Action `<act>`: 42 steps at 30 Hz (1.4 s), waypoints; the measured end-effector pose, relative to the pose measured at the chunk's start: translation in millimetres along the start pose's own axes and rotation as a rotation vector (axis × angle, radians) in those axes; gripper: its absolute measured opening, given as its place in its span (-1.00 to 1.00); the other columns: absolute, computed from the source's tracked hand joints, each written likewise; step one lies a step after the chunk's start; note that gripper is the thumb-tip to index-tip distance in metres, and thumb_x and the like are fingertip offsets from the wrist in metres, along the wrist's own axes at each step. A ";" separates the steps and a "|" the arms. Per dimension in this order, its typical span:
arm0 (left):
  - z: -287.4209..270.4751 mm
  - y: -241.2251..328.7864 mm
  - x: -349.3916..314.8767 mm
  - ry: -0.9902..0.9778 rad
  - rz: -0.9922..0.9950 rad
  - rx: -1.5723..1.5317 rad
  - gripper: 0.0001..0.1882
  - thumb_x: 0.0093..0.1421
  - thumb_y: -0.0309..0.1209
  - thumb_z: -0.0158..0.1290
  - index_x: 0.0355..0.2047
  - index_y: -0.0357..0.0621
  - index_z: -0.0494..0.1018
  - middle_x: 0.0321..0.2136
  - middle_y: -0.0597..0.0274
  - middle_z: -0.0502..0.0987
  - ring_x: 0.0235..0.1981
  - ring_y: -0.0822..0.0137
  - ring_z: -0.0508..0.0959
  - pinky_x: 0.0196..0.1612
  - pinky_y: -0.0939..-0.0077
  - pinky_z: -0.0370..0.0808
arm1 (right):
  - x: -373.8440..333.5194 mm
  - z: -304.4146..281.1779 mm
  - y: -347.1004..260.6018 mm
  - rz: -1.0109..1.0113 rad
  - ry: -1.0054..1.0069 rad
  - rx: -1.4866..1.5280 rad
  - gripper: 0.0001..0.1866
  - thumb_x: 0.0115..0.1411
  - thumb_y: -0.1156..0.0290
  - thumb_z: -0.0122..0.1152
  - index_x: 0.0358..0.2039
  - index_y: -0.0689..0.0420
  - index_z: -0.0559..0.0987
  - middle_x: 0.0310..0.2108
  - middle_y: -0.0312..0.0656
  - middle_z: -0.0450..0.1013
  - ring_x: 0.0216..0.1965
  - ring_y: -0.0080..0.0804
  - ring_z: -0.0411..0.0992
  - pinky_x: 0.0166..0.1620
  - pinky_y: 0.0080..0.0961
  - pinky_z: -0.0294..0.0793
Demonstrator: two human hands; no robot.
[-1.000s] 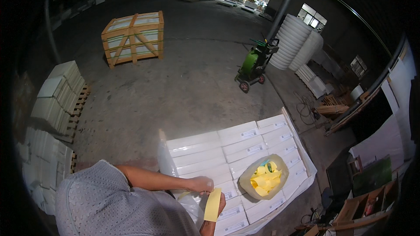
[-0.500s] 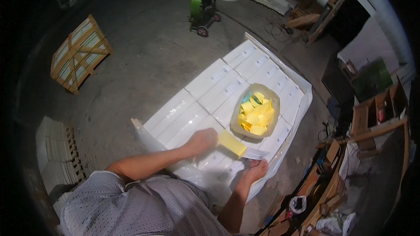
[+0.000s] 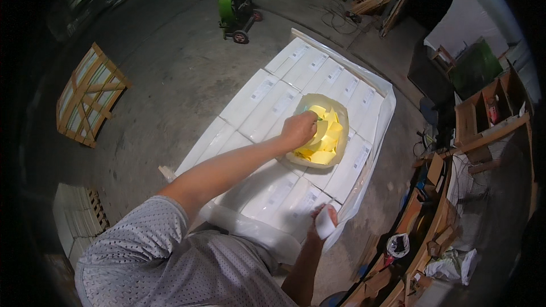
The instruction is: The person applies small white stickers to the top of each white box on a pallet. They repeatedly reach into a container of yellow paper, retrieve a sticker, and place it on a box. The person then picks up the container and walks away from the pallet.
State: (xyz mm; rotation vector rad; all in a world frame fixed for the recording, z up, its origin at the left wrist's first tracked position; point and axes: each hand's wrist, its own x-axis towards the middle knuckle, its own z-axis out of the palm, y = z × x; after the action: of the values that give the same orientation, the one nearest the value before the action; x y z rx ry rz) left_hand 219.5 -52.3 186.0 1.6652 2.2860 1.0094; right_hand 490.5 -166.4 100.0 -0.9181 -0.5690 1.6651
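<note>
Currently, the left hand (image 3: 300, 131) is hovering over the left side of the tub (image 3: 317, 165), fingers curled together beside a yellow strip; whether they are clamping it, I cannot tell. More yellow strips (image 3: 331, 137) are filling the tub, which is sitting on the white boxes (image 3: 245, 103). Nearer the body, the right hand (image 3: 314, 222) is gripping a white slip (image 3: 326, 223) by the boxes' near edge.
</note>
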 end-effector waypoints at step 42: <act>-42.6 -95.4 -264.2 -0.415 -1.244 -0.952 -0.60 0.23 -0.13 0.02 -0.52 -0.27 0.47 -0.61 0.20 0.45 -0.76 0.54 0.26 -0.75 0.60 0.13 | -21.7 78.4 122.5 -0.371 -0.361 -1.255 -0.79 0.16 0.43 0.19 -0.20 0.16 0.44 -0.46 -0.13 0.48 -0.47 -0.33 0.48 -0.35 -0.41 0.47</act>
State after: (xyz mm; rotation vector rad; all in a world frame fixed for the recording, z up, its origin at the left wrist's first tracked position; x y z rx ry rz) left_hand 223.5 -320.5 92.6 -0.0195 1.5592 0.9541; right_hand 358.1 -215.5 58.8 -1.2332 -2.0157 1.0145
